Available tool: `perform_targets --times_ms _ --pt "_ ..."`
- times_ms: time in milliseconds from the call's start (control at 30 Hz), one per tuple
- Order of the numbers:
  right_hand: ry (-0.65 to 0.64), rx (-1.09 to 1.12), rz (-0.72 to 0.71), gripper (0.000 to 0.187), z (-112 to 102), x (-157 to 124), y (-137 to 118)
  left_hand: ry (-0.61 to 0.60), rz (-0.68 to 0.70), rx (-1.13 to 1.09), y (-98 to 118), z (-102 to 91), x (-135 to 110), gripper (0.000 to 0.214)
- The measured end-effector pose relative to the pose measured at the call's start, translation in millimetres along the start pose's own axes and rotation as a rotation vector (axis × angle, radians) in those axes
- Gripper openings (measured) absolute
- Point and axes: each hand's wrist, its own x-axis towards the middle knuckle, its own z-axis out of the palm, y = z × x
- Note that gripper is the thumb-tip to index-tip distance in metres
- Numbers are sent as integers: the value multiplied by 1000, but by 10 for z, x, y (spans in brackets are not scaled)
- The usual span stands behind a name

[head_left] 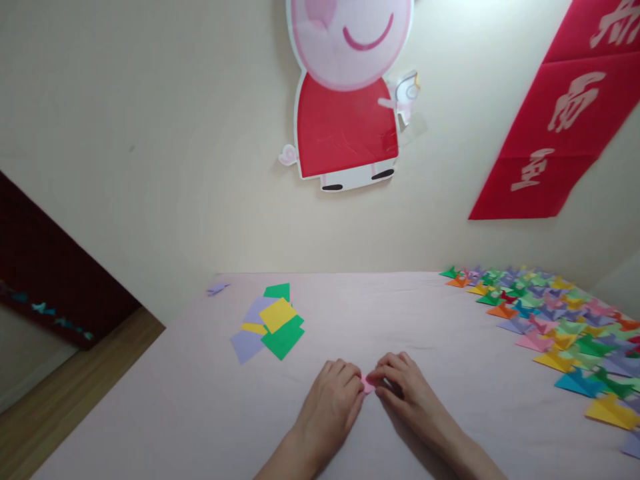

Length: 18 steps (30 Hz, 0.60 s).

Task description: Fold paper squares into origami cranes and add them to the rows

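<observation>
My left hand [334, 399] and my right hand [403, 387] meet at the middle of a pale pink table [450, 320]. Both have their fingers curled and pressed onto a small pink piece of paper [369, 385], which lies on the table between the fingertips. Most of the paper is hidden under the fingers, so its fold cannot be made out. A loose pile of flat coloured paper squares [273, 321], in green, yellow and lilac, lies to the left beyond my left hand.
Several folded paper figures [560, 327] in many colours cover the table's right side. One small lilac piece [219, 288] lies at the far left corner. A cartoon pig cutout [347, 93] and a red banner [560, 113] hang on the wall behind.
</observation>
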Motion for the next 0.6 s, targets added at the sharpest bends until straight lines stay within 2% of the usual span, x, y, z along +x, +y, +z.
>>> perform_targets --times_ms 200,433,600 --pt "15 6 28 12 23 15 52 102 -160 -133 -25 123 53 19" --pt "38 -4 86 12 65 71 67 128 -195 -276 -27 108 63 19" --pt "30 -9 101 15 46 84 18 124 -231 -244 -21 84 80 17"
